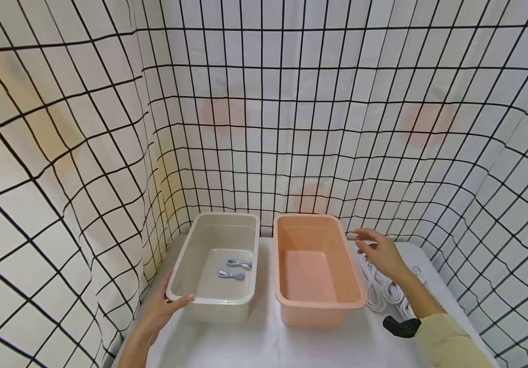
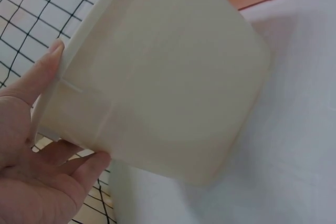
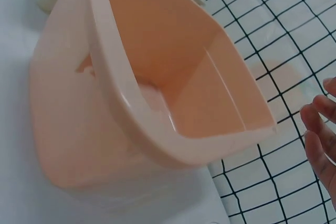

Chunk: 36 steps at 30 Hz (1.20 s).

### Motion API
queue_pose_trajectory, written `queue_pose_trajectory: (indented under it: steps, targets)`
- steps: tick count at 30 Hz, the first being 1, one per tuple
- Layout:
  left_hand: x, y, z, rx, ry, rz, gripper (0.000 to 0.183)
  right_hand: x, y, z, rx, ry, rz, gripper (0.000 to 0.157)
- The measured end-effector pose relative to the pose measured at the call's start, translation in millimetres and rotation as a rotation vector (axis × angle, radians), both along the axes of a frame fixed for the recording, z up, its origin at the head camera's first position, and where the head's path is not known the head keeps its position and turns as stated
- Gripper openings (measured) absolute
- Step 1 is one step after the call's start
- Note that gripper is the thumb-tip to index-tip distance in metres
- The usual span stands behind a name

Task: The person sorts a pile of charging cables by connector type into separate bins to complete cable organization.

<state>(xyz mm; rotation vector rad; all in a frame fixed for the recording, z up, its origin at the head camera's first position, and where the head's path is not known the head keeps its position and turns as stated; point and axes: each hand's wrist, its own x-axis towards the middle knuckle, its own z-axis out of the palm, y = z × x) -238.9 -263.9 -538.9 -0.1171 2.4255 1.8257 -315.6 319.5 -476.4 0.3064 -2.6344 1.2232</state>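
My left hand [image 1: 157,311] grips the near left corner of a cream plastic bin [image 1: 217,301], the thumb over its rim and the fingers against its outer side. Inside that bin lie two small tied bundles of pale grey cable, a nearer bundle [image 1: 231,275] and a farther bundle [image 1: 239,264]. To the right of an orange-pink bin [image 1: 321,305], my right hand [image 1: 383,256] hovers with loosely bent fingers and nothing visible in it. Coiled white cables [image 1: 375,294] lie on the table below this hand, partly hidden by the forearm. In the right wrist view, the fingers [image 3: 317,129] stand apart from the orange-pink bin.
A white-covered table [image 1: 264,342] bears both bins, which stand side by side with a narrow gap. Black wire grid panels [image 1: 264,153] rise at the back and both sides, with pale cloth behind. A black strap piece [image 1: 400,327] sits at the right wrist.
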Motion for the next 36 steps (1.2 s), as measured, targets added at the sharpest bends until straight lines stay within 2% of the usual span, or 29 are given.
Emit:
queue_pose_trajectory:
  steps: [7, 16, 24, 36]
  targets:
    - [0.1, -1.1, -2.1, -0.018, -0.007, 0.003, 0.111, 8.6, 15.5, -7.9, -0.02, -0.008, -0.034, 0.042]
    - [2.2, 0.3, -1.4, -0.001, -0.003, 0.019, 0.111, 20.0, 29.5, -20.8, 0.012, -0.01, -0.082, 0.042]
    - [2.4, 2.1, -4.1, -0.005, -0.004, 0.015, 0.112, 36.9, 52.9, -33.2, 0.034, -0.014, -0.142, 0.043]
    - [2.1, 1.5, -0.9, -0.025, -0.003, 0.003, 0.112, 53.4, 86.1, -55.8, 0.023, -0.008, -0.223, 0.042]
